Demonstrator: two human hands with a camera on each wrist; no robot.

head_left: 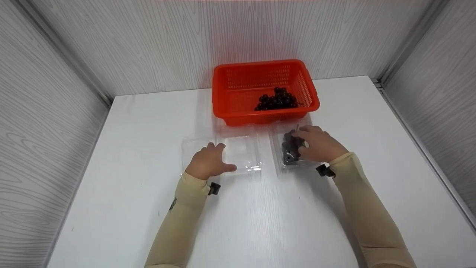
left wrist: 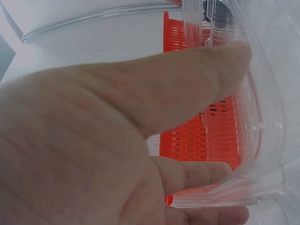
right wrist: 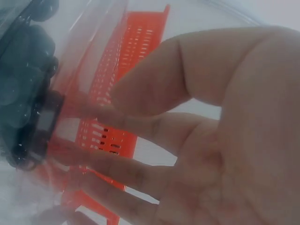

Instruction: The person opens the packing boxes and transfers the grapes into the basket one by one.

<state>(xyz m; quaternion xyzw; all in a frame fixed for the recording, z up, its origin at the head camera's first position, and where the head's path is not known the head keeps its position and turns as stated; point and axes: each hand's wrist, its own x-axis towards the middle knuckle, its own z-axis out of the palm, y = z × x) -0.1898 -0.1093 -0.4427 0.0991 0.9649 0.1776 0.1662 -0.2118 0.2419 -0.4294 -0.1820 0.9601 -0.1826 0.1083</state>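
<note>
your left hand is furthest left, above part of the left box, which is clear and lies open on the white table. thumb spread wide from the fingers, nothing gripped. head view has only the back of this hand; left wrist view adds your palm, straight fingers, thumb tip right up at the clear plastic, contact unclear. basket, red, stands behind the boxes, basket grapes in its right part; only head view gets that bunch plainly. then right box, also clear, just beside the left one, boxed grapes inside. your right hand is at its right side, index out over the box, gap between index and thumb. right wrist view adds what head view hides: fingers nearly straight, partly seen through clear plastic. boxed grapes lie just past the fingertips, outside the grip. can't tell if fingers touch the plastic.
</note>
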